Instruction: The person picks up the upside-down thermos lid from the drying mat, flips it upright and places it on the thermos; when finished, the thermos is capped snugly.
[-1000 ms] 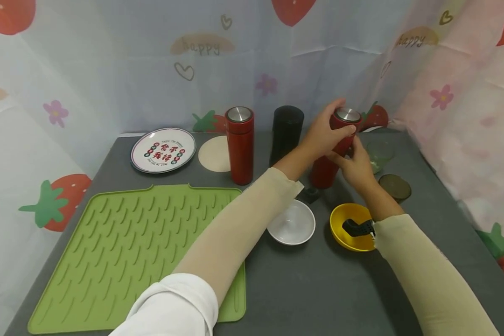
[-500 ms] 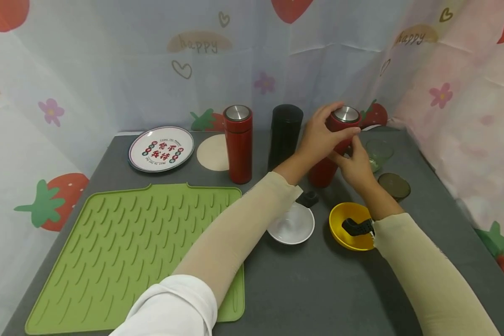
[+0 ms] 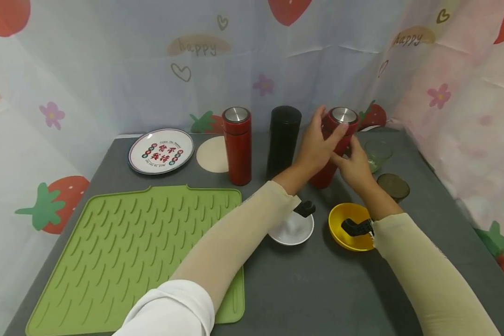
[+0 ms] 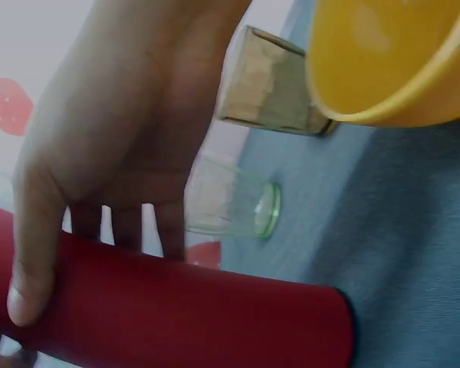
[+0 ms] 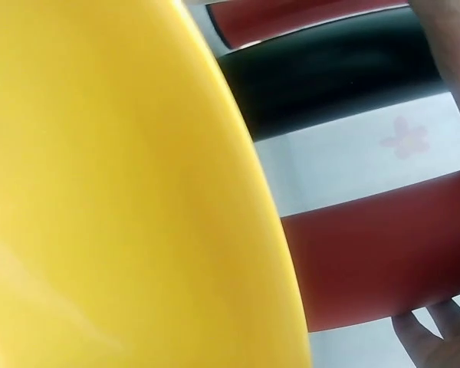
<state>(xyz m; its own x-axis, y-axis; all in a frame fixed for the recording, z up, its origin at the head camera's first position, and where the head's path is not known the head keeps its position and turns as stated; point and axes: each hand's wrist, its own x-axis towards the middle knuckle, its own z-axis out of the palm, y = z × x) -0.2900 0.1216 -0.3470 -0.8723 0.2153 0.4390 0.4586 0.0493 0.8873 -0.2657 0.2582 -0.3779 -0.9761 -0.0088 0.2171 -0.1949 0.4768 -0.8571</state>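
Note:
A red thermos [image 3: 326,173] with a silver-topped lid [image 3: 344,115] stands at the back right of the table. My right hand [image 3: 355,167] grips its body; in the left wrist view that thumb lies across the red side, with the fingers behind. My left hand [image 3: 312,150] is round the upper part from the left, thumb across the front at the lid and a finger raised along the left side. The black thermos [image 3: 283,140] and a second red thermos [image 3: 237,154] stand further left.
A white bowl [image 3: 291,233] and a yellow bowl [image 3: 344,238] sit below my wrists, partly covered. A green glass [image 3: 378,151] and brown cup [image 3: 394,186] stand right. A green mat [image 3: 143,252], printed plate [image 3: 161,151] and beige disc [image 3: 212,154] lie left.
My left hand's fingers have slid left and off the far edge of the lid, and its thumb has shifted left. My right hand keeps its hold on the thermos.

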